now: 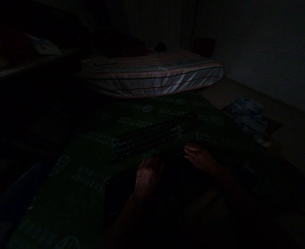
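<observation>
The picture is very dark. My left hand (146, 174) lies on the far edge of a black, flat-looking thing (118, 193) close in front of me; its fingers look laid down and point away, with their tips hard to see. To the right, my right hand (199, 158) rests at the same black thing's far edge, fingers stretched out to the left. What the black thing is cannot be made out. Just beyond both hands, a bundle of long black strips with small light specks (152, 136) lies slantwise on a green printed sheet (90, 159).
A striped mattress (152, 81) lies at the back. Crumpled cloth (248, 114) sits on the floor at right, near a pale wall (266, 52). A dark raised surface with things on it (46, 57) stands at left, above something bluish (22, 190).
</observation>
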Demonstrator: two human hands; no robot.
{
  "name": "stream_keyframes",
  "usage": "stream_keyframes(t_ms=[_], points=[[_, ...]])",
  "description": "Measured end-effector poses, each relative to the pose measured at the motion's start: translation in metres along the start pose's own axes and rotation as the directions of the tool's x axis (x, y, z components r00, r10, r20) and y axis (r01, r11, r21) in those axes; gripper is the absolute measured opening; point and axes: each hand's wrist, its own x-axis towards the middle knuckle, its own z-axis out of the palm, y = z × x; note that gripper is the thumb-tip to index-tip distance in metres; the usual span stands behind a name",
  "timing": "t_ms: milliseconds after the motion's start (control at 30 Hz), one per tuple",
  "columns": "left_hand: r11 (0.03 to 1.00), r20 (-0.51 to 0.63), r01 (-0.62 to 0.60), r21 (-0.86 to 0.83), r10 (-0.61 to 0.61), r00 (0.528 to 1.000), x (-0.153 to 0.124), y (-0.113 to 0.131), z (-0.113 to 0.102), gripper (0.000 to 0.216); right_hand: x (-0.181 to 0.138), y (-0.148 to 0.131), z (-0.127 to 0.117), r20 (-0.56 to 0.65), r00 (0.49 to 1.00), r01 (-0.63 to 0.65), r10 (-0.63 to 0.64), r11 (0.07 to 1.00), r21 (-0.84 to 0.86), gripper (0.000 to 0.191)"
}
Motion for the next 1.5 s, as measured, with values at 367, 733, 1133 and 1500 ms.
stream_keyframes(t_ms=[367, 733, 1133, 1500], points=[[1.000, -0.016, 0.004, 0.010, -0.004, 1.000, -0.0019, -0.0014, 0.0039, 0.024, -0.0025, -0.0014, 0.0037, -0.029, 1.000, 0.001, -0.002, 1.000, -0.005, 0.023], [1.000, -0.006, 0.004, 0.003, -0.004, 1.000, -0.0016, -0.0001, 0.0008, 0.023, -0.0071, -0.0011, 0.0062, -0.093, 0.990, -0.097, 0.107, 0.990, 0.102, 0.025], [1.000, 0.005, 0.010, 0.010, -0.010, 1.000, -0.0007, -0.0012, 0.0010, 0.024, -0.0052, -0.0044, 0.0023, -0.107, 0.991, -0.075, 0.083, 0.994, 0.077, 0.021], [1.000, -0.006, 0.004, 0.027, -0.004, 1.000, -0.0003, -0.0018, 0.0032, 0.023, -0.0044, -0.0041, 0.0013, -0.080, 0.995, -0.060, 0.063, 0.997, 0.048, 0.022]])
